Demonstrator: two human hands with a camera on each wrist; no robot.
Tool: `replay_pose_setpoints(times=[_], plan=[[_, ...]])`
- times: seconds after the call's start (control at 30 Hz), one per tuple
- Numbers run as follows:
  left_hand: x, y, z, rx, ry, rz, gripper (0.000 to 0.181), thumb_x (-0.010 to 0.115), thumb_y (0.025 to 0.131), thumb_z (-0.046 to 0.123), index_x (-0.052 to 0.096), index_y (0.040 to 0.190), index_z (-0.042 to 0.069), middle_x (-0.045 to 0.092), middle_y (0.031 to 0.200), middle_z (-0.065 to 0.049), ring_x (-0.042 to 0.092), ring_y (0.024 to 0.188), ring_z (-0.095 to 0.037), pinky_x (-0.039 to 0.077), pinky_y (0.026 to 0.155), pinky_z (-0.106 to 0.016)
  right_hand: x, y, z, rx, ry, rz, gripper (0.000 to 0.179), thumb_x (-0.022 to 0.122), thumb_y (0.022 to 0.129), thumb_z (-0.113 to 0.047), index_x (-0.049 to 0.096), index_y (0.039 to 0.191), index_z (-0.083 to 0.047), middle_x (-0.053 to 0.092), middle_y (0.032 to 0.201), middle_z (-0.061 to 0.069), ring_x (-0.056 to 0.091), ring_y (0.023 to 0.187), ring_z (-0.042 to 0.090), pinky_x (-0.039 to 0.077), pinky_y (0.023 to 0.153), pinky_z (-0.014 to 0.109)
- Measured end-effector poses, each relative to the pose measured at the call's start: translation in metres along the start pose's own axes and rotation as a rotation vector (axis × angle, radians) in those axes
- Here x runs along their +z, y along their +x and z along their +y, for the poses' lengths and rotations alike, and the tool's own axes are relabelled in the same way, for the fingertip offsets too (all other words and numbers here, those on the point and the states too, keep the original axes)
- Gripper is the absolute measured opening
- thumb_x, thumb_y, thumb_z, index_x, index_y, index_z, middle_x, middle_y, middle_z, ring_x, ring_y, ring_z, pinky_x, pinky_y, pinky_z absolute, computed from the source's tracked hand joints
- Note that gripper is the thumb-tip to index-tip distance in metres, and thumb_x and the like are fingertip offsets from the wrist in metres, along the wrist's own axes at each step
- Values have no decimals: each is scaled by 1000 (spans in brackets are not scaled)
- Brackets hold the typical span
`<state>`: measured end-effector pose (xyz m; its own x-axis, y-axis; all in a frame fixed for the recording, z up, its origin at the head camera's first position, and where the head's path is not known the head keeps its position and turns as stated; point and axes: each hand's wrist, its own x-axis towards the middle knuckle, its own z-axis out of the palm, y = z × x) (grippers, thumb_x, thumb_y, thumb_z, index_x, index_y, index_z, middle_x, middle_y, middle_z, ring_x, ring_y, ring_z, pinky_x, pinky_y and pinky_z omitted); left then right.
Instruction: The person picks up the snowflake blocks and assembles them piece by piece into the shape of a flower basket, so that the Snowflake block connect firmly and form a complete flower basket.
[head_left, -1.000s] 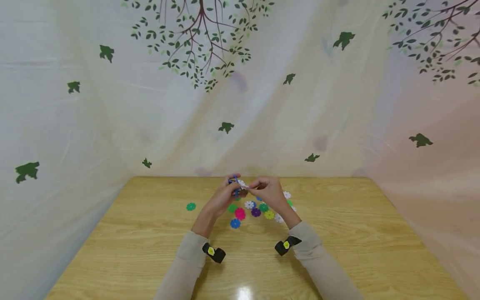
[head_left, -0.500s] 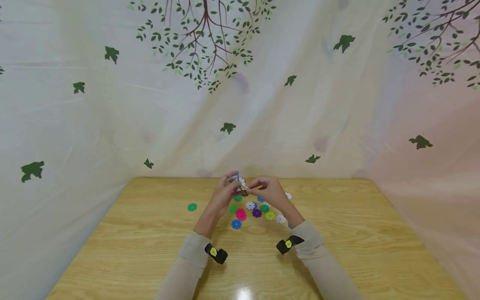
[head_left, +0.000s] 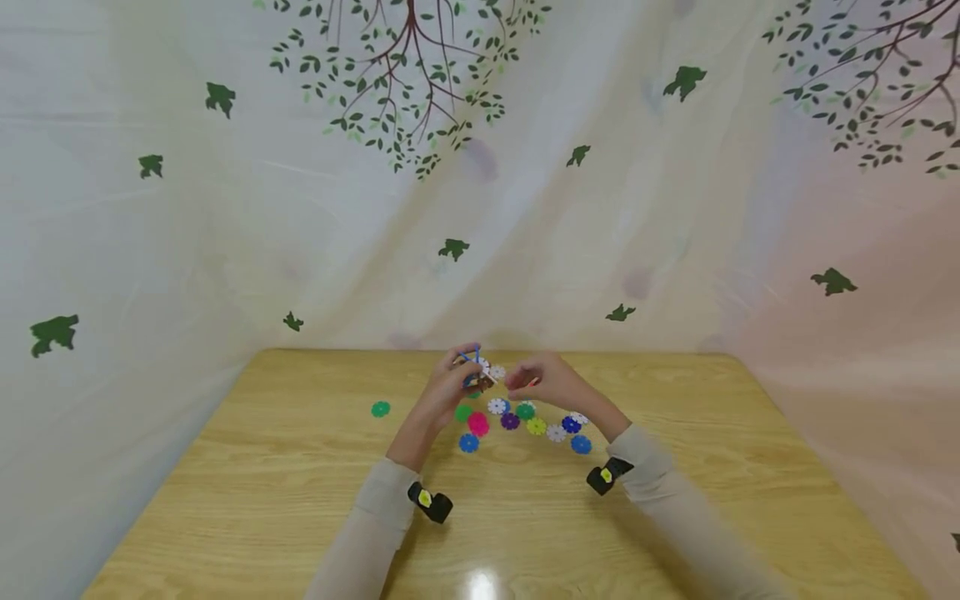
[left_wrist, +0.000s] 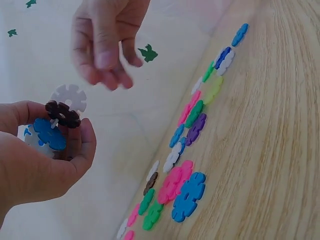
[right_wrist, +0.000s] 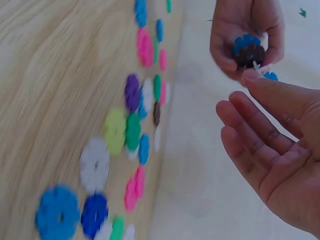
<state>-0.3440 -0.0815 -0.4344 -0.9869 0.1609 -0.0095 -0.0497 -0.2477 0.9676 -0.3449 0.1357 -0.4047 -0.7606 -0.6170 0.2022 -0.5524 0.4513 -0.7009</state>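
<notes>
Raised over the far part of the table, my left hand (head_left: 442,396) grips a cluster of slotted, flower-shaped plastic discs joined together. A brown disc (left_wrist: 62,114), a white disc (left_wrist: 70,97) and a blue disc (left_wrist: 49,134) show in the left wrist view; fingers and palm hide part of the cluster. Just to its right is my right hand (head_left: 558,387), apart from the cluster. Its fingers are loosely bent and spread, with nothing between them in the right wrist view. Below both hands lie loose discs, among them a purple disc (head_left: 510,421) and a yellow disc (head_left: 536,427).
Several more discs lie flat on the wooden table (head_left: 285,508). A green disc (head_left: 380,409) sits off to the left, and a blue disc (head_left: 581,444) lies at the right end of the scatter. A printed curtain (head_left: 337,250) hangs behind the table's far edge.
My right hand has let go of the white disc at the cluster and drawn back to the right, its fingers parting. My left hand keeps its hold on the cluster in nearly the same place.
</notes>
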Motion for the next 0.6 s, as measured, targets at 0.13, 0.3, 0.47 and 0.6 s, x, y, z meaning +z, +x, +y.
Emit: replay_pose_setpoints(times=[0.13, 0.3, 0.47, 0.6], plan=[[1, -1, 0, -2, 19, 5, 46, 56, 96, 3, 51, 141, 6, 59, 90, -3, 65, 81, -16, 56, 81, -34, -15, -12, 10, 13, -16, -127, 15, 75, 91, -5, 72, 102, 5, 75, 95, 13, 71, 85, 17, 59, 78, 26], [0, -2, 1, -3, 25, 4, 45, 56, 97, 3, 50, 142, 6, 58, 88, -3, 64, 77, -15, 54, 80, -34, -30, -30, 21, 52, -54, -234, 12, 75, 87, 2, 71, 97, 8, 73, 89, 13, 67, 79, 14, 57, 72, 22], [-1, -4, 0, -15, 22, 11, 46, 56, 99, 4, 49, 144, 6, 61, 90, -3, 68, 77, -15, 54, 81, -36, -38, -48, 33, 99, -90, -301, 13, 78, 84, 4, 71, 94, 7, 71, 82, 10, 62, 73, 10, 55, 66, 20], [-1, -4, -1, -17, 20, 15, 46, 56, 98, 4, 49, 144, 7, 61, 87, -2, 68, 75, -16, 53, 81, -38, -41, -63, 43, 109, -107, -321, 17, 80, 82, 3, 72, 95, 6, 69, 80, 10, 59, 72, 9, 53, 66, 21]])
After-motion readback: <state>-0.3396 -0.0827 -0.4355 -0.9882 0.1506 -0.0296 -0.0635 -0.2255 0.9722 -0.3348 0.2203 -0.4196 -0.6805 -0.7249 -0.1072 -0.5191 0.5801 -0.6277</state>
